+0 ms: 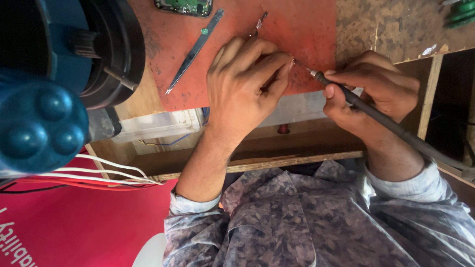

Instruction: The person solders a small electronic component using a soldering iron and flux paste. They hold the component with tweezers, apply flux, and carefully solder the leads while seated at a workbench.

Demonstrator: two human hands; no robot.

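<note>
- Person leans over a bench, both hands working on a red mat (307,34) that lies on a worn wooden bench top (396,29).
- R hand (371,94) grips a dark soldering iron (356,101) like a pen: thumb and forefinger closed round the barrel, other fingers curled under. Its cord runs off toward the picture's right edge.
- Iron's metal tip (303,66) points at the L hand's fingertips, right at or just beside them; can't tell if it touches.
- L hand (242,84) lies palm down on the mat, fingers bunched together and pinched toward the thumb. Whatever it pinches is too small and too hidden to name.
- A thin metal tool (258,24) sticks out beyond the L hand's fingers, toward the mat's far edge; can't tell if the hand holds it.
- 1 pair of tweezers (194,49) lies loose on the mat, near the L hand but apart from it, slanted.
- Green circuit board (184,6) sits at the mat's far edge, partly cut off by the frame.
- Big blue and black machine (44,99) fills the picture's left side; white and red wires (114,173) trail from under it.
- Green object (462,12) at the far corner, mostly out of view.
- Patterned grey sleeves (405,198) on both arms.
</note>
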